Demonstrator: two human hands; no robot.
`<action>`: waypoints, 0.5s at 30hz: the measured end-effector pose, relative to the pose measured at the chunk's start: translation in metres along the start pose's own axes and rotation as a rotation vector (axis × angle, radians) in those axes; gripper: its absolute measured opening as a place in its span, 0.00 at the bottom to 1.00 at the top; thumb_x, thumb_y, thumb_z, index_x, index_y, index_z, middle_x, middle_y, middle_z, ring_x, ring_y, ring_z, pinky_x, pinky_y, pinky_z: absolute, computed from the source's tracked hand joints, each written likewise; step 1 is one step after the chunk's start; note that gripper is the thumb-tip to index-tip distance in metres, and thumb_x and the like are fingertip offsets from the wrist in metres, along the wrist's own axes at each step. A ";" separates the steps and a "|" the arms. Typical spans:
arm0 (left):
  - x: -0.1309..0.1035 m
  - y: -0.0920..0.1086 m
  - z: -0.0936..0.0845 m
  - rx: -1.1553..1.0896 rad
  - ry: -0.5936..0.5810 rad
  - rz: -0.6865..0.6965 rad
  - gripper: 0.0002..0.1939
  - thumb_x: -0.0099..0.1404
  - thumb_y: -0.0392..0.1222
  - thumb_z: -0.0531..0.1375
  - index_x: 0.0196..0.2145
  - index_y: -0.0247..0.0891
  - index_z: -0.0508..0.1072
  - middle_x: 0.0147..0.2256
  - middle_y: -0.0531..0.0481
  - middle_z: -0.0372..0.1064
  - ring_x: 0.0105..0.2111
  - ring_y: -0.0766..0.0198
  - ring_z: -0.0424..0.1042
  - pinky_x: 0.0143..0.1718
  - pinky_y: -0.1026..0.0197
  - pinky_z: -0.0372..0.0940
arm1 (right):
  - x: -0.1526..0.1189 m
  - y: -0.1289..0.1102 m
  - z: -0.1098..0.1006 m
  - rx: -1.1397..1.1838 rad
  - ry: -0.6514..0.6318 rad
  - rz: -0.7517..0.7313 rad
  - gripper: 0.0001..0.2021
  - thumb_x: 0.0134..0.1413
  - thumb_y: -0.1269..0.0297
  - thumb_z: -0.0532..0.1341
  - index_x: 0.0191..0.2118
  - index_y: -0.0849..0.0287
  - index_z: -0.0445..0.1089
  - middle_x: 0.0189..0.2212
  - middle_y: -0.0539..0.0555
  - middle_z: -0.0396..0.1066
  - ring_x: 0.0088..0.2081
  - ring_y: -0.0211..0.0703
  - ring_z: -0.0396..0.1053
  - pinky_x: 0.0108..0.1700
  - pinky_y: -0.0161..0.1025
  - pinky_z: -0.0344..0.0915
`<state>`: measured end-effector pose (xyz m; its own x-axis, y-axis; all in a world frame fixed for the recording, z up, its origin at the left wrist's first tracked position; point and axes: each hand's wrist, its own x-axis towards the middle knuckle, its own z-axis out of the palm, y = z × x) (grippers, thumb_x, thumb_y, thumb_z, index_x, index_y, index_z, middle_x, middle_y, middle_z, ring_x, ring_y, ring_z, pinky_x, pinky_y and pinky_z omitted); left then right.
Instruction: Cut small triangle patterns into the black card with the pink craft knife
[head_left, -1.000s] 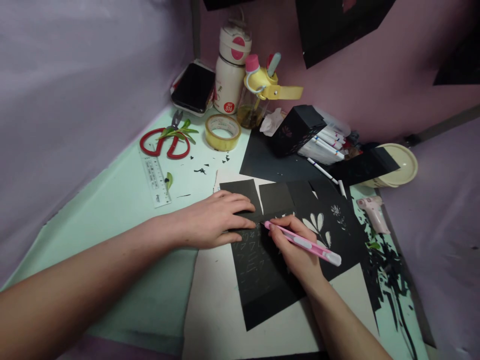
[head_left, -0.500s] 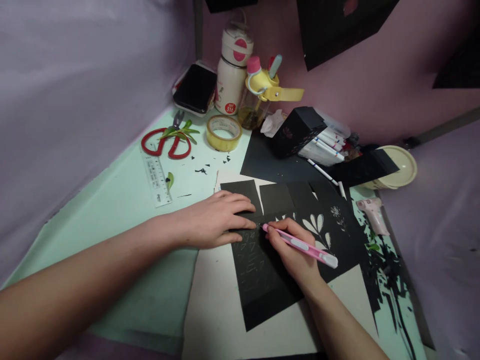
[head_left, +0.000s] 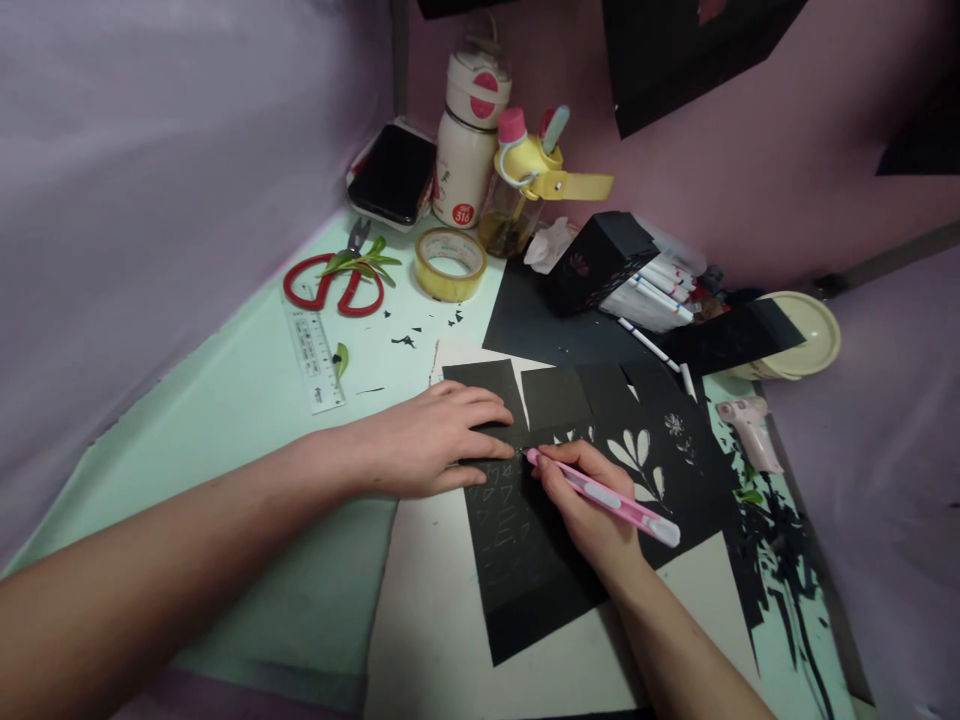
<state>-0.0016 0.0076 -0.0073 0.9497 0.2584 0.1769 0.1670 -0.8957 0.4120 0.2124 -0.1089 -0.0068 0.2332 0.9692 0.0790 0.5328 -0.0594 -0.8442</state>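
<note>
Fingers, right hand (head_left: 600,535): clamped round a pink pen-shaped tool (head_left: 637,513), thumb and forefinger near its front end; right of centre in the frame.
Fingers, left hand (head_left: 431,445): apart, laid flat with the fingertips on the black sheet (head_left: 540,590), just left of the tool's tip.
Tool tip: points left, at or just above the sheet beside the left fingertips; too small to tell whether it touches.
Black sheet: centre and lower centre of the frame, lying on white paper (head_left: 427,600); fine pale outlines, some triangular, run down its left part.
Leaf cut-outs (head_left: 637,450): pale shapes just right of centre, near the right hand.
Flower design (head_left: 677,430): farther right, small and fine.
Scissors (head_left: 324,290): upper left, red handles, with a green sprig (head_left: 367,262) across them.
Ruler (head_left: 315,350): clear, below the scissors, a loose leaf (head_left: 342,358) beside it.
Tape roll (head_left: 448,285): yellowish, upper centre, lying flat.
Bottle (head_left: 465,160): white, upright at top centre, between a phone (head_left: 396,175) and a yellow-topped cup (head_left: 529,160).
Black box (head_left: 604,255): tilted, upper right of centre, against white markers (head_left: 664,285).
Black scraps (head_left: 780,530): heaped at lower right.
</note>
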 end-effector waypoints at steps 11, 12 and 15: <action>0.000 0.000 -0.001 -0.025 0.011 0.007 0.16 0.69 0.45 0.59 0.54 0.45 0.73 0.59 0.43 0.64 0.61 0.49 0.60 0.57 0.48 0.55 | 0.000 -0.001 0.001 -0.019 0.009 -0.047 0.05 0.54 0.64 0.65 0.30 0.57 0.76 0.26 0.52 0.79 0.25 0.40 0.75 0.28 0.34 0.70; 0.000 0.000 -0.001 -0.032 0.017 0.007 0.16 0.69 0.45 0.59 0.54 0.45 0.73 0.59 0.43 0.64 0.60 0.49 0.60 0.57 0.48 0.55 | 0.000 -0.001 0.000 -0.019 0.007 -0.049 0.05 0.54 0.64 0.65 0.30 0.57 0.76 0.26 0.53 0.79 0.25 0.40 0.75 0.28 0.34 0.70; 0.000 0.000 0.000 -0.042 0.027 0.006 0.16 0.69 0.45 0.59 0.53 0.45 0.73 0.59 0.43 0.65 0.60 0.49 0.61 0.57 0.48 0.55 | 0.000 0.000 0.000 -0.028 0.012 -0.051 0.04 0.54 0.64 0.65 0.31 0.57 0.77 0.26 0.53 0.79 0.25 0.40 0.75 0.28 0.35 0.70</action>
<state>-0.0019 0.0080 -0.0075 0.9432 0.2628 0.2034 0.1490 -0.8816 0.4478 0.2122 -0.1084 -0.0065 0.2150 0.9682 0.1278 0.5664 -0.0170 -0.8240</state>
